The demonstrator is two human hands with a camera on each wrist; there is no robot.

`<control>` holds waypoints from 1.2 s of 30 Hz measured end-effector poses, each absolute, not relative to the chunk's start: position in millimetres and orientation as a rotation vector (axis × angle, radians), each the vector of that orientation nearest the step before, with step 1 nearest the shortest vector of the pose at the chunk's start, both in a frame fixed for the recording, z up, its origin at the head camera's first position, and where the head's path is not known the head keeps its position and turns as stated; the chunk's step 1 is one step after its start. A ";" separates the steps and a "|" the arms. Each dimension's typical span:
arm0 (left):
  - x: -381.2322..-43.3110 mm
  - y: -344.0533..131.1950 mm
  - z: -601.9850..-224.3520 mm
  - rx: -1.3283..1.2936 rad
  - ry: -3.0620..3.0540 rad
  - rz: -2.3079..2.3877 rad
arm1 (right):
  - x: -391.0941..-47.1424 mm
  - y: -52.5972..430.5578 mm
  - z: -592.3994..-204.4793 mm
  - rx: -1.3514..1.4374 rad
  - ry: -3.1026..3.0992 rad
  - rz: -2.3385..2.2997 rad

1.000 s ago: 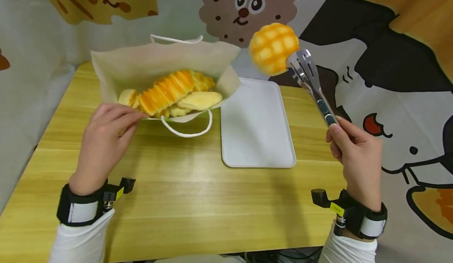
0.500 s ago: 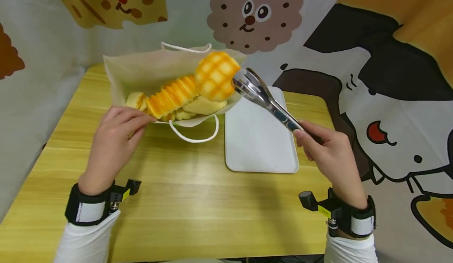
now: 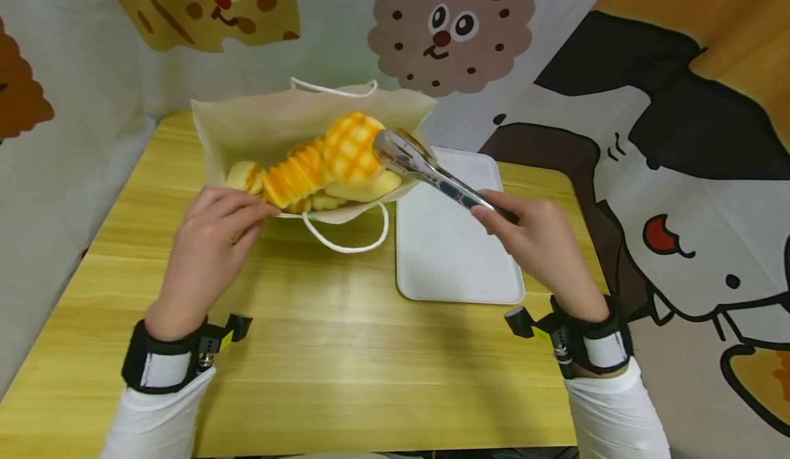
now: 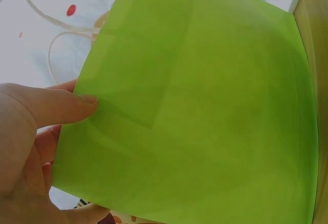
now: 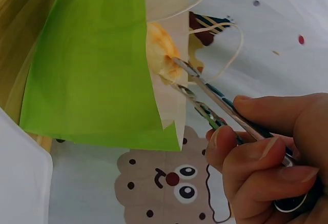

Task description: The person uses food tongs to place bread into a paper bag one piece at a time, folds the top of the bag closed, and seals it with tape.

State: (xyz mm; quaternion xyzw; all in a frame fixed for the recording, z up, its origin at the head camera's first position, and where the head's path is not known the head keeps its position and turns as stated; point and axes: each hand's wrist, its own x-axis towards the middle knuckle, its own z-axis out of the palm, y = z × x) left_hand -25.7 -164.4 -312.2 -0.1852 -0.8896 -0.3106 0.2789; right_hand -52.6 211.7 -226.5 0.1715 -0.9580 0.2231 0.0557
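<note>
A paper bag (image 3: 247, 119), pale inside and green outside, stands with its mouth up. My left hand (image 3: 210, 253) pinches its near rim at the left corner; the left wrist view has the thumb on the green side (image 4: 205, 90). In my right hand (image 3: 543, 243) are metal tongs (image 3: 453, 188), reaching over the bag's right side. Their tips are at the right edge of a round bun (image 3: 352, 149) with a golden crosshatched top, which is within the bag's mouth. Beneath it lie a ridged golden bread (image 3: 290, 181), a pale oval piece (image 3: 367, 188) and a small roll (image 3: 243, 176).
A white tray (image 3: 457, 260) lies right of the bag on the wooden table (image 3: 345, 363). White cord handles (image 3: 345, 248) stick out from both bag rims. Behind the table hangs a cloth (image 3: 333, 27) printed with cartoon figures.
My right hand has swung left and the tongs have carried the round bun from above the tray's far end down into the bag's mouth. My left hand keeps its pinch on the rim.
</note>
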 end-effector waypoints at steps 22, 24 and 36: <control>-25.7 -164.1 -310.2 -0.496 -2.398 -0.820 | -68.9 196.4 -218.5 0.572 -3.020 0.540; -26.0 -164.3 -310.1 -0.493 -2.405 -0.811 | -70.5 196.1 -219.6 0.553 -3.041 0.555; -37.1 -165.4 -307.0 -0.482 -2.407 -0.824 | -70.9 198.3 -228.5 0.451 -3.028 0.671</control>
